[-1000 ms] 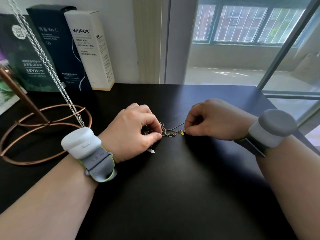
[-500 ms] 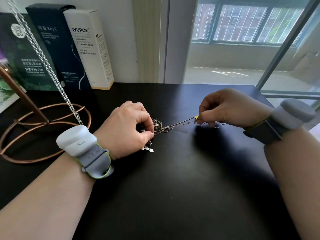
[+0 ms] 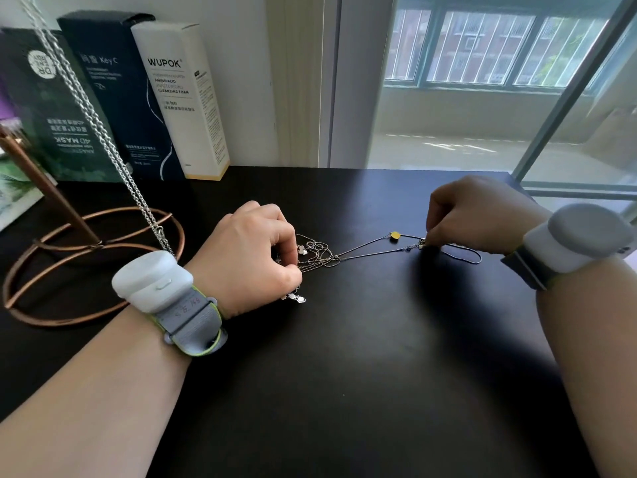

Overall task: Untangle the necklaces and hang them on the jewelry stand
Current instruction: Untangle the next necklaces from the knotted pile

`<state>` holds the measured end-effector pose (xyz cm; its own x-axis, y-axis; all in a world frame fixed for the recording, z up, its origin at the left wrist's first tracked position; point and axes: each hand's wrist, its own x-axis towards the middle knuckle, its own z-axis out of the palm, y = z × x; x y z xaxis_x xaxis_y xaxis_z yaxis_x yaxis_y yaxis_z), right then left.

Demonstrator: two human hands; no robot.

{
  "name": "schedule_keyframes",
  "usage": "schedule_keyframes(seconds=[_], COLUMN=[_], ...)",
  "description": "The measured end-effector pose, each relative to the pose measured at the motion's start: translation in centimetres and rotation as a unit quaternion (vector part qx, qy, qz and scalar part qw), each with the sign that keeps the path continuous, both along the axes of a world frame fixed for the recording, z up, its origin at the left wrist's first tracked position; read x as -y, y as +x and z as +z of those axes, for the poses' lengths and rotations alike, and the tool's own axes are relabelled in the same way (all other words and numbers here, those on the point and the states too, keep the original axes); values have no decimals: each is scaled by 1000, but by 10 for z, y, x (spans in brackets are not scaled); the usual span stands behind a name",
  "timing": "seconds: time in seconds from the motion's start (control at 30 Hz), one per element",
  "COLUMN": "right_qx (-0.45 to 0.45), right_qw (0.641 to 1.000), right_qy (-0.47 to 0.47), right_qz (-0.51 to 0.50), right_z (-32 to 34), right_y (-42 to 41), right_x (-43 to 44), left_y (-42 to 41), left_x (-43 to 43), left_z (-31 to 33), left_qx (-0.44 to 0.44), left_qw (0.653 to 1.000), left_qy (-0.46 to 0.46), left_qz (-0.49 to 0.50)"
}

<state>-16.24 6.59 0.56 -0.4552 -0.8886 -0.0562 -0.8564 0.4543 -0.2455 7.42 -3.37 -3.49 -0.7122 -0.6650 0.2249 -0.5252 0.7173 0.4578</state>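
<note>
Head view: black table, both hands low over it. Left hand at about 9 o'clock of the tangle, fingers curled narrow and pinched onto the knotted necklaces; small white charms lie just below its thumb. Right hand at 3 o'clock, fingertips pinched on the thin chain's end near the clasp; two strands run taut from knot to that hand. Yellow bead sits on the upper strand, closer to the right hand. Slack loop trails under the right wrist. Copper jewelry stand at 9 o'clock, well apart, a silver link chain hanging on it. Cosmetic boxes at 11 o'clock against the wall.
</note>
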Motion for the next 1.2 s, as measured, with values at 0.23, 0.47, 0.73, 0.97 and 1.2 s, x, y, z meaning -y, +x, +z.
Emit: schedule_keyframes(seconds=[0.23, 0.47, 0.73, 0.97, 1.2], right_qx=[82, 3, -24, -7, 16], right_qw=[978, 969, 970, 978, 969], right_qy=[-119, -70, -21, -57, -98], right_qz=[153, 236, 240, 202, 224], right_z=[-17, -28, -29, -26, -29], right_y=[29, 43, 38, 26, 41], right_x=[12, 22, 18, 16, 21], left_y=[-3, -4, -3, -2, -6], left_x=[-4, -2, -2, -1, -2], left_z=[-1, -2, 0, -1, -2], left_qx=[-35, -29, -5, 1, -48], left_qw=[999, 999, 1000, 1000, 999], left_qy=[1, 0, -5, -7, -13], left_qz=[-30, -25, -25, -20, 3])
